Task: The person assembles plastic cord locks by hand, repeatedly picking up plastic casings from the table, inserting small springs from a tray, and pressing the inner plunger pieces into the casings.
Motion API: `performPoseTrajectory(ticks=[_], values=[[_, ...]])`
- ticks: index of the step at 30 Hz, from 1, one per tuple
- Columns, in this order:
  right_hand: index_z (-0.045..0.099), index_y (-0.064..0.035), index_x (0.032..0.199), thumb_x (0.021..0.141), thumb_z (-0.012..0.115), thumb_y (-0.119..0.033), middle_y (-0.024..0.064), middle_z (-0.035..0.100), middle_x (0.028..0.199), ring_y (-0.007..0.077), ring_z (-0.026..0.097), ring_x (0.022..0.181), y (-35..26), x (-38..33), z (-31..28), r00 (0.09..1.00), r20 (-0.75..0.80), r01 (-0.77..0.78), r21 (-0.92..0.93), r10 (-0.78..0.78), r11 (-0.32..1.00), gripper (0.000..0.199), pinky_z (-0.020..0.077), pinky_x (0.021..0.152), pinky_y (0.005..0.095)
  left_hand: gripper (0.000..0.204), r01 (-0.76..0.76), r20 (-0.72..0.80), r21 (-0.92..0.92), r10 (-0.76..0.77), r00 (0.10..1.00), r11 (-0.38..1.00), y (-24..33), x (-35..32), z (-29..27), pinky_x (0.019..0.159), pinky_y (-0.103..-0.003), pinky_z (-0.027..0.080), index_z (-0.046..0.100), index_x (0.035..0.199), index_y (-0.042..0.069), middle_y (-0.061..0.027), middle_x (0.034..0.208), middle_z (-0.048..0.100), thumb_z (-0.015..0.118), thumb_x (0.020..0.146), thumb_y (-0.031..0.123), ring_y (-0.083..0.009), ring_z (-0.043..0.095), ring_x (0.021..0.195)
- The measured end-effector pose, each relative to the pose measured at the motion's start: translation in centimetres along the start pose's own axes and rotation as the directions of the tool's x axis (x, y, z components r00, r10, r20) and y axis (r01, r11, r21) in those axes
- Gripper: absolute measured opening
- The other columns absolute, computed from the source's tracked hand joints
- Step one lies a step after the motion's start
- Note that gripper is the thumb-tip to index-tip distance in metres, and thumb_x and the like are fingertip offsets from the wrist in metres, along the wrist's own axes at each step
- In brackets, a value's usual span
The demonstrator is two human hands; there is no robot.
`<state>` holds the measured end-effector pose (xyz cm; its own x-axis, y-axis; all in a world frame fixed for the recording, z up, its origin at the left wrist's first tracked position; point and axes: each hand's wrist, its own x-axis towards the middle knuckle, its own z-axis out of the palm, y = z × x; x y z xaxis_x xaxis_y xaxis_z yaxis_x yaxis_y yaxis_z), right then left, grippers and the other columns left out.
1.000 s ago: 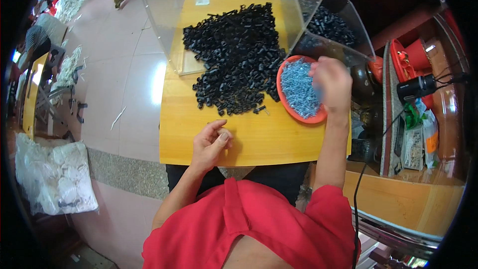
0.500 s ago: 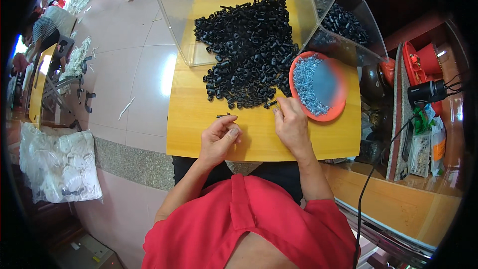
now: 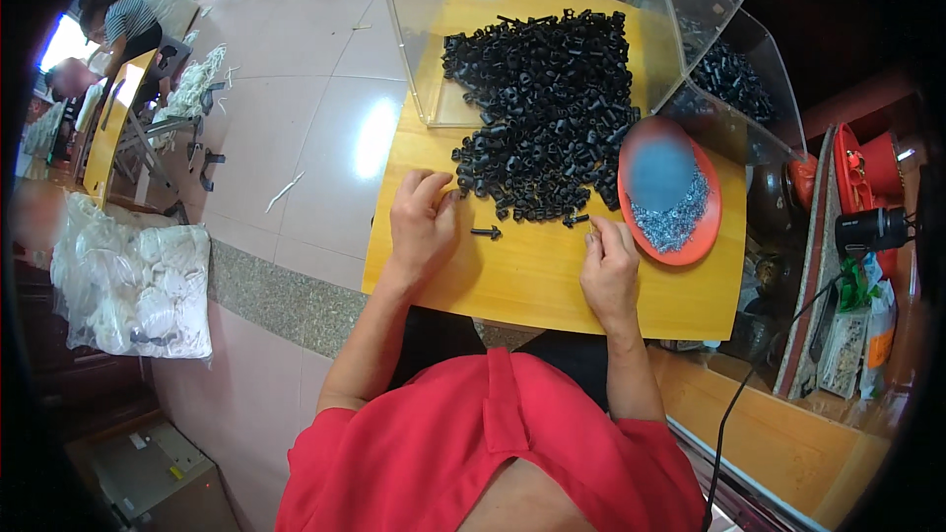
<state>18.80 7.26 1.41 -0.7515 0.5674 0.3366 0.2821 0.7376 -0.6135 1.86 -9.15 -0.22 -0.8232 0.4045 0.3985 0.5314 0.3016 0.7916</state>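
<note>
My right hand (image 3: 609, 271) near side of pile (image 3: 547, 118), fingertips at part (image 3: 574, 221); can't tell if grip's clamped. Left hand (image 3: 422, 227) left of pile, curled, grip unclear. I'd pinch lightly.

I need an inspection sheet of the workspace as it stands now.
Surface: yellow tabletop.
Work items: black pieces, heaped; small metal parts on a red plate, partly blurred.
Clutter: white strip on the floor.
Left hand: fingers curled; grip unclear.
Right hand: fingertips by a loose black piece; contact unclear.
Cables: black cable, right of the person.
Surroundings: clear bin right; bagged white bundle and co-worker left.
</note>
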Motion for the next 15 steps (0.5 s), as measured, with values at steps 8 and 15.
performPoseTrajectory(ticks=[8,15], values=[[0.056,0.0037,0.092,0.073,0.052,0.006,0.0147,0.052,0.082,0.0278,0.052,0.071,0.4,-0.7,0.6,0.997,-0.061,-0.044,0.16,0.055,0.986,0.02,0.0425,0.061,0.033,0.017,-0.136,0.119,0.136,0.12,0.985,0.981,0.0,1.3,1.4,0.064,-0.038,0.04,0.057,0.081,0.003,-0.0125,0.077,0.054,0.062,0.065,0.002,-0.0301,0.049,0.073],[0.056,0.0025,0.09,0.073,0.052,0.006,0.0134,0.052,0.081,0.0256,0.052,0.07,0.4,-0.7,0.6,0.996,-0.061,-0.059,0.182,0.072,0.982,0.018,0.0423,0.059,0.0318,0.02,-0.146,0.123,0.181,0.125,0.985,0.973,0.2,0.9,1.9,0.064,-0.035,0.042,0.059,0.081,0.002,-0.0107,0.073,0.054,0.061,0.062,-0.002,-0.0279,0.052,0.072]])
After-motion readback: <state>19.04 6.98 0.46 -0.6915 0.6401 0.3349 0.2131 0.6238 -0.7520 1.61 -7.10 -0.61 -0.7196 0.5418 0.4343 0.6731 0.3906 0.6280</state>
